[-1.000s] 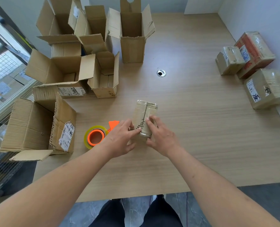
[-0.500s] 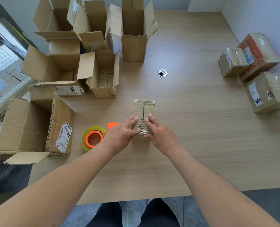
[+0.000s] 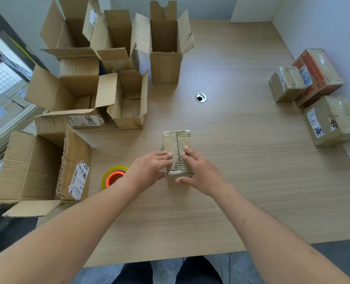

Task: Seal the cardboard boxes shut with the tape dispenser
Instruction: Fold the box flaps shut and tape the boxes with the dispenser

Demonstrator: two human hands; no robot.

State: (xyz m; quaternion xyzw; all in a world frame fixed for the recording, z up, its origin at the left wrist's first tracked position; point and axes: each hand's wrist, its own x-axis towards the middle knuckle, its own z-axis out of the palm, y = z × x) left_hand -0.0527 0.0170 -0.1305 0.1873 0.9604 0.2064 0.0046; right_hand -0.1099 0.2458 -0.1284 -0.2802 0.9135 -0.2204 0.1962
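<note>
Since a second ago the small cardboard box (image 3: pixel 176 148) has been set squarer to the person, its centre seam now running straight away from them, and both hands have slid a little nearer its close end. The left hand (image 3: pixel 149 171) lies on the left top flap with fingers nearly straight and pressed flat, its thumb low against the near end; the right hand (image 3: pixel 200 173) mirrors it on the right flap, fingers pressing down beside the seam and thumb under the near edge, so each grip is a flat press with the thumb hooked at the end, not a closed fist. The box stands in the middle of the wooden counter (image 3: pixel 241 181), flaps closed, with old shiny tape at both ends. The tape dispenser (image 3: pixel 113 177), a yellowish roll on an orange core, lies just left of the left wrist, partly hidden by it, in the same place as before. A cluster of open cardboard boxes (image 3: pixel 100 78) crowds the left and far-left of the counter, flaps up. Three taped boxes (image 3: pixel 317 95) sit along the right edge against a white wall (image 3: pixel 323 27). A round metal grommet (image 3: pixel 201 97) is set in the counter beyond the small box. Grey floor tiles (image 3: pixel 166 271) show below the near edge.
</note>
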